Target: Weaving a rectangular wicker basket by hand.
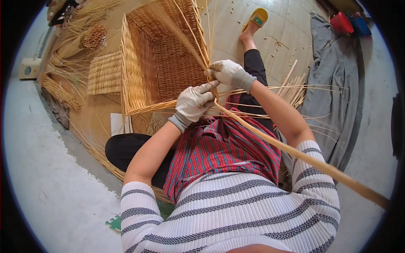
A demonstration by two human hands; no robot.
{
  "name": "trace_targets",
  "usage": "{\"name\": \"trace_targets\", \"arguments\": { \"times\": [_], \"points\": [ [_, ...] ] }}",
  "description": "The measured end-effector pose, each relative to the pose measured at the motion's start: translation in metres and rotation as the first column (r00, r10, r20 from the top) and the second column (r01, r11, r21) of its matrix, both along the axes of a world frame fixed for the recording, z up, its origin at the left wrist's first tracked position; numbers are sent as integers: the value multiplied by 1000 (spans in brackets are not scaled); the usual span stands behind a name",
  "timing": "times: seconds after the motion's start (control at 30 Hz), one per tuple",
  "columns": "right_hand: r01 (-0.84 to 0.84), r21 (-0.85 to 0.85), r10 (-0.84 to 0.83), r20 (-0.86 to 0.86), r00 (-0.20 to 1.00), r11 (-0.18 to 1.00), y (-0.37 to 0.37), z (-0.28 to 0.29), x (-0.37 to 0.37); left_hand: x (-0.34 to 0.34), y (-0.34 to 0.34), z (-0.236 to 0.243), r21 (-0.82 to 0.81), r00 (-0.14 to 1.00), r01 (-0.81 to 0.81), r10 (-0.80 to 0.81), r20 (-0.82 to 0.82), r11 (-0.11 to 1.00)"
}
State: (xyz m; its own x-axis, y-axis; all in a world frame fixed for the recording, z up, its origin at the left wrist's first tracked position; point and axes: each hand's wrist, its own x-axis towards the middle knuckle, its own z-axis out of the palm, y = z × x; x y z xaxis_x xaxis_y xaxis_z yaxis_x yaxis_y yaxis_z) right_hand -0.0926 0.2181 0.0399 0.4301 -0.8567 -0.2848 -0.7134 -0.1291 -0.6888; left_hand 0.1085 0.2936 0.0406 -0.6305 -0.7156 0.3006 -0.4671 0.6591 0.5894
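Presently, both gloved hands work at the near rim corner of a rectangular wicker basket (143,67), which lies tilted on the floor (236,29) against the person's lap. The basket is the landmark for all positions below.

Left hand (193,102): sits at the basket's near rim, just at the corner. Its grip is clenched on a thick rod (295,152), thumb pressed toward the other hand. The rod runs from the basket corner back over the lap and past the person's right side, well beyond the basket.

Right hand (228,73): sits just beyond the left hand, touching the same corner. Its grip is pinched on thin stakes (202,38) that rise from the basket's right wall. Exactly which stake the fingers hold cannot be told.

Around the basket:
- A red plaid apron (223,147) covers the lap, directly below the near rim.
- Loose thin stakes (295,86) fan out on the floor to the right of the basket, behind the right forearm.
- A grey cloth (333,92) lies further right of the basket, well apart from it.
- A flat woven panel (105,72) lies just beside the basket's left wall.
- Bundles of straw (63,69) lie left of that panel.
- A foot in a yellow sandal (258,17) rests on the floor beyond the basket's right side.
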Motion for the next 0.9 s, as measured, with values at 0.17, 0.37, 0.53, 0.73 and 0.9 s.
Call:
{"name": "trace_targets", "arguments": {
  "times": [0.17, 0.37, 0.53, 0.73, 0.9],
  "points": [
    [259, 277, -255, -53, 966, 925, -1, -11, 11, -1, 0, 1, 79, 1000, 12, -14, 17, 997],
    [399, 187, -401, -26, 916, 898, 1, -25, 13, -4, -7, 2, 172, 995, -46, 29, 98, 984],
    [529, -189, -510, 144, 848, 827, 16, -29, 23, -10, 28, -11, -150, 948, -278, 296, 120, 949],
    [368, -3, -294, 596, 747, 930, 20, -59, 6, -14, 45, -38, -185, 852, -521, 520, -58, 833],
    [-20, -172, 91, 419, 903, 985, 52, -31, -26, -13, 40, -35, -235, 892, -451, 439, -105, 861]
  ]
}}
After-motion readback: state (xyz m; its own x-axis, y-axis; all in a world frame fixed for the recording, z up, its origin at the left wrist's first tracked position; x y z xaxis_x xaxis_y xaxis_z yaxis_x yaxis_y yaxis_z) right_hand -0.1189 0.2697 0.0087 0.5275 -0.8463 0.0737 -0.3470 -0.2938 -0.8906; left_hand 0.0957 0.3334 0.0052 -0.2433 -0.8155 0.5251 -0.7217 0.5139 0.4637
